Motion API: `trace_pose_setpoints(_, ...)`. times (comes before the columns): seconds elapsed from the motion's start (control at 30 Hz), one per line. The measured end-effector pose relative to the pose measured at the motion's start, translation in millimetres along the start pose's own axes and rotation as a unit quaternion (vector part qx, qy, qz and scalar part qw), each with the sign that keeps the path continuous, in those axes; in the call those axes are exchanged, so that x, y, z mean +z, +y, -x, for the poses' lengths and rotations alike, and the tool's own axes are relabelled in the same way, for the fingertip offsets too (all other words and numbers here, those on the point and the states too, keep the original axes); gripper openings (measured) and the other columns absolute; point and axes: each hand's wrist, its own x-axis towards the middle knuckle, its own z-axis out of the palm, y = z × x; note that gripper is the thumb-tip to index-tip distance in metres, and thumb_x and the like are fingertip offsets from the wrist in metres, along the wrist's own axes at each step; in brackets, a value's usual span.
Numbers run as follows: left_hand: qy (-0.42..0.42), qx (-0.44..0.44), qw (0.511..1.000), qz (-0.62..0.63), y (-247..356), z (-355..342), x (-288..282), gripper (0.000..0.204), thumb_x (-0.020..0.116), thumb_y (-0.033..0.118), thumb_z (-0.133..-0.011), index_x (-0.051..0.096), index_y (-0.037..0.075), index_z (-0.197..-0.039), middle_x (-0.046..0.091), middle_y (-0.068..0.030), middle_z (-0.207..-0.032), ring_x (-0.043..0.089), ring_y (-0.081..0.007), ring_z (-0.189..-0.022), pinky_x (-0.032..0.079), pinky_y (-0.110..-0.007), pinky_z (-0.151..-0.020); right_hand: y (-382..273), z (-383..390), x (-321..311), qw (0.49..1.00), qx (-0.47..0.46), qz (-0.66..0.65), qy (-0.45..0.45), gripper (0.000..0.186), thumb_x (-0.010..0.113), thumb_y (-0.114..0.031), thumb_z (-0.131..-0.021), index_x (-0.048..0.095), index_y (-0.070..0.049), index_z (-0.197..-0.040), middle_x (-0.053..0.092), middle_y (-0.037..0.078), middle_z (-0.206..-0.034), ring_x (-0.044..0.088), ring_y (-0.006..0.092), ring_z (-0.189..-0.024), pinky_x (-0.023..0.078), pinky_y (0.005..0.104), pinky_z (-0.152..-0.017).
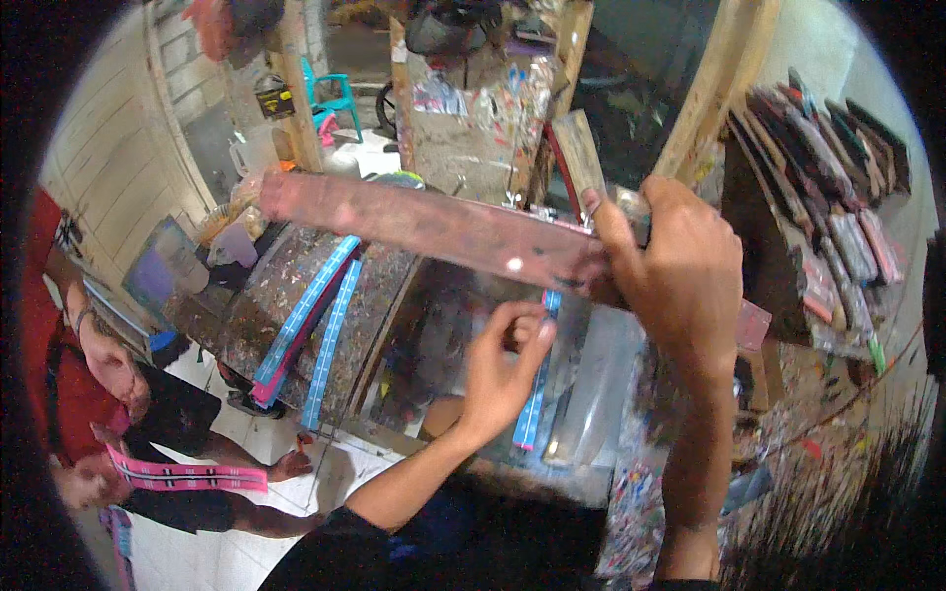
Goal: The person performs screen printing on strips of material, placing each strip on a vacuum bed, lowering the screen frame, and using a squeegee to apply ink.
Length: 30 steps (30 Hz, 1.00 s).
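My right hand (680, 261) is closed round the right part of a long, flat, reddish-pink board (434, 222), raised and slanting across the view. Its thumb lies by a pale wooden block (578, 153) behind the board. Below the board, my left hand (507, 369) has its fingers curled in, thumb and fingertips beside a blue patterned strip (532, 414). Whether they pinch the strip is not clear. This strip lies on the work table, its far end hidden by the board. Next to it is a long, shiny grey bar (589, 394).
Blue and pink strips (333, 345) lie on a paint-stained surface (256, 305) to the left. A co-worker's hand (84, 486) holds a pink patterned strip (192, 478). Several long stained boards (818, 187) stack at the right. A teal chair (330, 94) stands farther back.
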Motion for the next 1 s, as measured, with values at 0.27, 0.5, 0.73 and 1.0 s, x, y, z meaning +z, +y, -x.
trace_pose_setpoints(0.27, -0.253, -0.321, 0.632, 0.658, -68, -123, 71, 0.032, 0.054, 0.027, -0.103, 0.066, -0.002, -0.102, 0.07, -0.0137, -0.094, 0.067, -0.0253, -0.093, 0.055, -0.037, -0.085, 19, -58, -12, 0.995, 0.076, -0.003, -0.066, 0.058, 0.062, -0.051, -0.096, 0.068, 0.005, -0.084, 0.065, 0.034, -0.08, 0.065, 0.0516, -0.085, 0.05, 0.0566, -0.076)
trace_pose_setpoints(0.5, -0.159, -0.211, 0.947, 0.184, -121, -74, 9, 0.014, 0.063, 0.012, -0.097, 0.072, 0.002, -0.096, 0.072, -0.004, -0.09, 0.065, -0.0139, -0.08, 0.055, -0.032, -0.075, 48, -88, -1, 0.997, 0.038, -0.011, -0.063, 0.066, 0.056, -0.057, -0.096, 0.074, 0.007, -0.094, 0.07, 0.033, -0.092, 0.069, 0.0497, -0.091, 0.053, 0.0569, -0.084)
trace_pose_setpoints(0.73, -0.116, -0.116, 0.96, -0.228, -215, -83, -240, 0.017, 0.07, 0.011, -0.084, 0.079, 0.004, -0.097, 0.076, -0.0103, -0.088, 0.069, -0.0197, -0.081, 0.054, -0.037, -0.077, 86, -118, 14, 0.989, -0.066, 0.067, -0.112, 0.035, 0.055, -0.032, -0.1, 0.069, -0.011, -0.126, 0.069, 0.029, -0.107, 0.068, 0.0465, -0.096, 0.052, 0.0522, -0.085)
trace_pose_setpoints(1.0, 0.127, 0.071, 0.645, -0.75, -27, -108, -373, 0.024, 0.063, 0.019, -0.092, 0.07, -0.004, -0.097, 0.07, -0.0246, -0.097, 0.069, -0.0421, -0.09, 0.055, -0.048, -0.08, 97, -128, 22, 0.956, -0.198, 0.208, -0.056, 0.044, 0.051, -0.01, -0.096, 0.062, -0.014, -0.138, 0.065, 0.026, -0.102, 0.064, 0.0453, -0.1, 0.052, 0.0467, -0.088)
